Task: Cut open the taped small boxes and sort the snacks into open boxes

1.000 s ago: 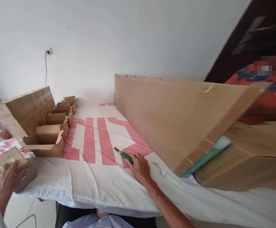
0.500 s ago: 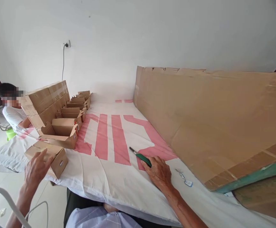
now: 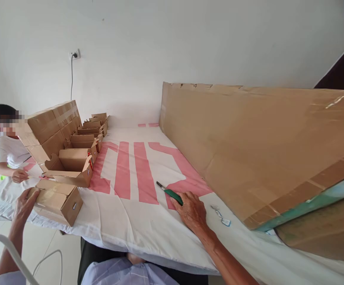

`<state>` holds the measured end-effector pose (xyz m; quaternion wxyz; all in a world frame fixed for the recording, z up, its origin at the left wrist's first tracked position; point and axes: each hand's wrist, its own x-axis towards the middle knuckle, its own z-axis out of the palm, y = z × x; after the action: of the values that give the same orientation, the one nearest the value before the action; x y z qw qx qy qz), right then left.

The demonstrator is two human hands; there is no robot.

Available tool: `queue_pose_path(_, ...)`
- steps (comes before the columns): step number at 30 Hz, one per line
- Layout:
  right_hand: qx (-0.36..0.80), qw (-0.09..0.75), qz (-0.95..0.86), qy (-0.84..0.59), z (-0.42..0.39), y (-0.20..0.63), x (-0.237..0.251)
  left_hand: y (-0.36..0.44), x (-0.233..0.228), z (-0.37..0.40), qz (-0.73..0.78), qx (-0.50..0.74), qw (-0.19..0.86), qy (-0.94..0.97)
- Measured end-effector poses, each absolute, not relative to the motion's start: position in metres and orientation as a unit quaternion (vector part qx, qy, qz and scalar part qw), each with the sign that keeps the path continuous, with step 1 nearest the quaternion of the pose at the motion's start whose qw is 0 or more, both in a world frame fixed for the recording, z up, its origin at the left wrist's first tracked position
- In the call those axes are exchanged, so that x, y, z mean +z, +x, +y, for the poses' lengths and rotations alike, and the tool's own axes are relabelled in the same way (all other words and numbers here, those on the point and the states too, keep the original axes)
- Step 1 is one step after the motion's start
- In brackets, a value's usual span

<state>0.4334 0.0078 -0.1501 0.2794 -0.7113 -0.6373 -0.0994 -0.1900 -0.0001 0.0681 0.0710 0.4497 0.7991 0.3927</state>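
A small closed cardboard box [image 3: 55, 198], taped along its top, rests near the left front edge of the cloth-covered table. My left hand [image 3: 25, 202] grips its left end, with the fingertips over the top edge and part of the hand hidden behind the box. In my right hand [image 3: 192, 209] is a green-handled utility knife [image 3: 173, 195]; its dark tip points away to the upper left. That hand rests low over the white and pink cloth, well to the right of the box.
Open cardboard boxes [image 3: 71, 164] run in a row toward the wall beside stacked closed boxes [image 3: 46, 124]. A large cardboard panel [image 3: 249, 150] stands on the right. Small labels [image 3: 225, 222] lie near my right wrist. A co-worker's hand [image 3: 20, 176] is at the far left.
My left hand has shifted from the top of the small box to its left end. My right hand still holds the knife. The co-worker's hand has come into view by the boxes.
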Motion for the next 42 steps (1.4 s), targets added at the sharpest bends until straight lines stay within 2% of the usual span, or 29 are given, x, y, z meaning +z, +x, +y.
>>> queue_pose_path(6,-0.094,0.291,-0.636,-0.709,0.008,0.437,-0.162,-0.152,0.053,-0.027,0.776,0.375,0.094,0.499)
queue_pose_path(13,-0.072,0.285,-0.632,-0.717,0.006,0.438,-0.158,-0.084,0.028,-0.048,0.661,0.445,0.264,0.544)
queue_pose_path(17,-0.054,0.306,-0.629,-0.712,0.006,0.44,-0.158,-0.057,0.028,-0.043,0.616,0.478,0.324,0.536)
queue_pose_path(25,-0.048,0.339,-0.627,-0.7,0.008,0.442,-0.163,-0.041,0.024,-0.042,0.593,0.494,0.348,0.531)
queue_pose_path(32,-0.055,0.314,-0.631,-0.708,0.005,0.436,-0.153,-0.036,0.023,-0.043,0.583,0.51,0.36,0.52)
queue_pose_path(42,-0.061,0.294,-0.632,-0.714,0.005,0.429,-0.138,-0.041,0.024,-0.034,0.561,0.566,0.443,0.411)
